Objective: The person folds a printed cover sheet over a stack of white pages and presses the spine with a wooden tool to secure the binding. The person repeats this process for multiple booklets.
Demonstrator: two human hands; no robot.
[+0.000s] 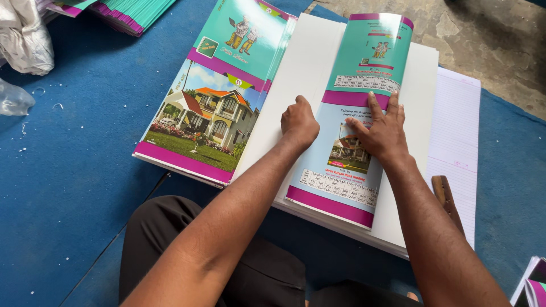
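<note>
So the folded cover sheet [352, 131] lies on top of the white paper stack [301, 74], long axis running near to far, tilted a bit right at the far end. Left hand [299, 121] is a closed fist pressing on the sheet's left folded edge, holding nothing. Right hand [382, 132] lies flat, fingers spread, on the sheet. Another printed cover pile [216, 102] sits just left. Blue floor mat [74, 159] has open room on the left.
</note>
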